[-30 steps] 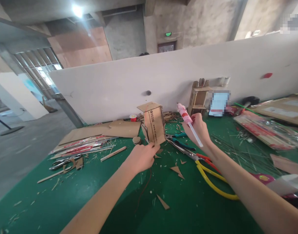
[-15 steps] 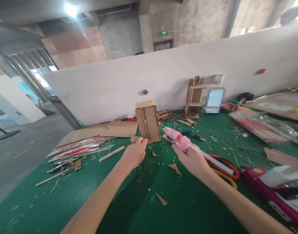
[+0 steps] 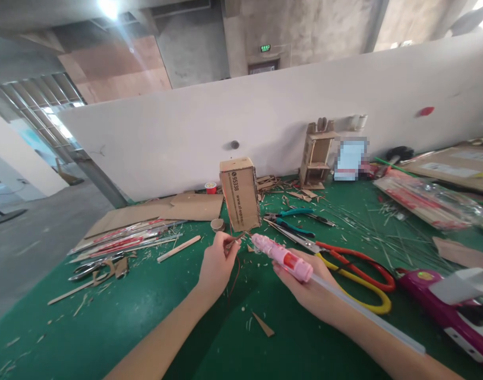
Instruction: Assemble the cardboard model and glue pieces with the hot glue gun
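1. Glue gun (image 3: 279,256), pink, held above green tabletop (image 3: 146,316) littered with scraps, just in front of upright cardboard box (image 3: 241,198). From where I stand: pale partition (image 3: 166,137) behind, bare concrete walls (image 3: 312,31) beyond.
2. Head view, left hand (image 3: 218,264): forearm reaching in, thumb and fingertips pinching small brown strip (image 3: 238,238).
3. Right hand (image 3: 315,298): wrapped around glue gun, thumb side toward left hand.
4. Nozzle points forward-left at strip; contact, can't tell. Long axis slants, clear glue stick (image 3: 368,314) running back over right forearm.
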`<move>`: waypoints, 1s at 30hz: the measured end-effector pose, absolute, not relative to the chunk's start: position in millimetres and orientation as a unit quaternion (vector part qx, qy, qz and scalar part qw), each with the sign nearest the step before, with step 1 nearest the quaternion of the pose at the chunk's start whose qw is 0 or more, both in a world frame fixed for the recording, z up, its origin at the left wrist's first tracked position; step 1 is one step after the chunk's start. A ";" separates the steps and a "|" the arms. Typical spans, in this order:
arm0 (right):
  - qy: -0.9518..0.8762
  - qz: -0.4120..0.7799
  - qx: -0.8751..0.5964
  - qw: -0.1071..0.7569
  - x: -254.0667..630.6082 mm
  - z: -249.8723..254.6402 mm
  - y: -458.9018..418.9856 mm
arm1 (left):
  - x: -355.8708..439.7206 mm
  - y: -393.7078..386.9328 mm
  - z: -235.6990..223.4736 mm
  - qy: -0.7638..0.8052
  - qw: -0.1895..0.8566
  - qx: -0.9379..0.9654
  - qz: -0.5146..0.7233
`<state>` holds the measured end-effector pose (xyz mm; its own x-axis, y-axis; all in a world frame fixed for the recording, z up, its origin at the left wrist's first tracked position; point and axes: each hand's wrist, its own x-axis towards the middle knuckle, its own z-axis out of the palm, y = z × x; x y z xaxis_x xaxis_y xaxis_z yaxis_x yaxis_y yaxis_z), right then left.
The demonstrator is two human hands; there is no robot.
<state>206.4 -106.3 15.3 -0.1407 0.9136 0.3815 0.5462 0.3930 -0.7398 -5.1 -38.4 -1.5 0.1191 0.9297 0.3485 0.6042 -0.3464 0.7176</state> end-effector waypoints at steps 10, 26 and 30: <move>-0.602 0.287 -0.532 0.522 198.0 -5.7 -99.2 | -1.2 -43.0 -5.0 0.452 -0.050 0.827 0.331; -0.587 0.210 -0.556 0.549 198.5 5.4 -94.1 | 16.4 -65.9 9.0 0.440 0.006 0.850 0.291; -0.646 0.238 -0.541 0.484 205.9 12.5 -91.5 | 1.2 -41.0 16.9 0.526 0.129 0.758 0.363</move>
<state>205.9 -91.5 12.5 0.0534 0.9286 0.3673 0.4687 0.3015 -0.8303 1.2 -41.0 16.9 0.1832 0.8907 0.4160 0.7038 -0.4143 0.5771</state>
